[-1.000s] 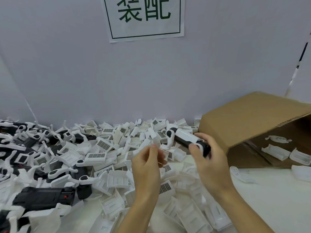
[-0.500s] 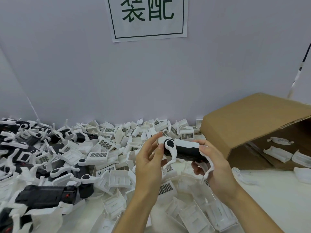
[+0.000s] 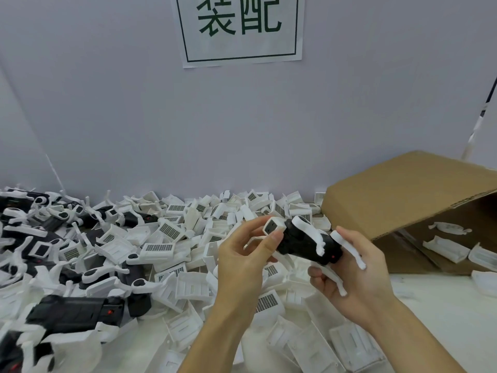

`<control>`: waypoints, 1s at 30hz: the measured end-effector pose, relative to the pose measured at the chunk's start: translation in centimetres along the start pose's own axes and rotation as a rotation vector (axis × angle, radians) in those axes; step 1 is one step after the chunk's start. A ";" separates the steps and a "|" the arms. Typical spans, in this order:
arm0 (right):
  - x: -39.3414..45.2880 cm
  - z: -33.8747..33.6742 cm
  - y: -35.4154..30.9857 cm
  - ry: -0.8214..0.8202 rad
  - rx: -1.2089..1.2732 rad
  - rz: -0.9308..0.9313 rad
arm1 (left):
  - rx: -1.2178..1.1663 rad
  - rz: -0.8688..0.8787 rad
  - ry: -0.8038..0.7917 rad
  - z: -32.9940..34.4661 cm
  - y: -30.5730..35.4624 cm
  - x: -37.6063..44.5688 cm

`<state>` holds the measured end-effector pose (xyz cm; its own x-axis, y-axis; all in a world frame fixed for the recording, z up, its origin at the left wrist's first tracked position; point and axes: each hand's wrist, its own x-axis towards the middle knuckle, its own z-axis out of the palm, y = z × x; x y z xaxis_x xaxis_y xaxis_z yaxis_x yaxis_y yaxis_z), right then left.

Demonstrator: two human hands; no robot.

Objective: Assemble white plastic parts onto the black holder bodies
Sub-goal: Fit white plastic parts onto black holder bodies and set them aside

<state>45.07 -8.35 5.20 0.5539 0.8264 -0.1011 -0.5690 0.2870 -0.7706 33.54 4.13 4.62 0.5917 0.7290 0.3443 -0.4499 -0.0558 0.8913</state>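
Holder body (image 3: 304, 244) between hands | left hand (image 3: 242, 261) pinches white end | right hand (image 3: 355, 273) grips other end

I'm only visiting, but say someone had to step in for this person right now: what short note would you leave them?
Left hand: pinches the white end cap of the black holder body.
Right hand: holds the body's other end from below, fingers curled round its white arms.
Supplies: loose white plastic parts heaped on the table ahead; more inside the tipped cardboard box at right.
Done: holders with white arms fitted lie piled at left.
Left: finish the held unit, then work on through the heap.
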 end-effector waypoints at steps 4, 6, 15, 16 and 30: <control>0.5 0.0 0.7 0.131 -0.075 -0.239 | -0.001 -0.087 0.070 -0.1 -0.4 0.0; 0.8 -0.1 1.1 0.226 -0.253 -0.467 | 0.015 -0.147 0.085 0.0 -0.8 0.1; 0.3 0.3 2.3 0.099 -0.683 -0.765 | -0.125 -0.300 0.013 0.6 -1.1 -0.1; 0.3 0.4 2.5 0.054 -0.739 -0.735 | -0.138 -0.281 0.043 0.6 -1.2 0.0; 0.2 0.6 2.6 0.111 -1.393 -0.661 | -0.060 -0.201 0.220 -0.3 -1.0 0.5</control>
<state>43.36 -7.14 3.55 0.5465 0.6818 0.4864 0.7506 -0.1412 -0.6454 34.07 4.82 3.84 0.5163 0.8521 0.0851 -0.3811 0.1397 0.9139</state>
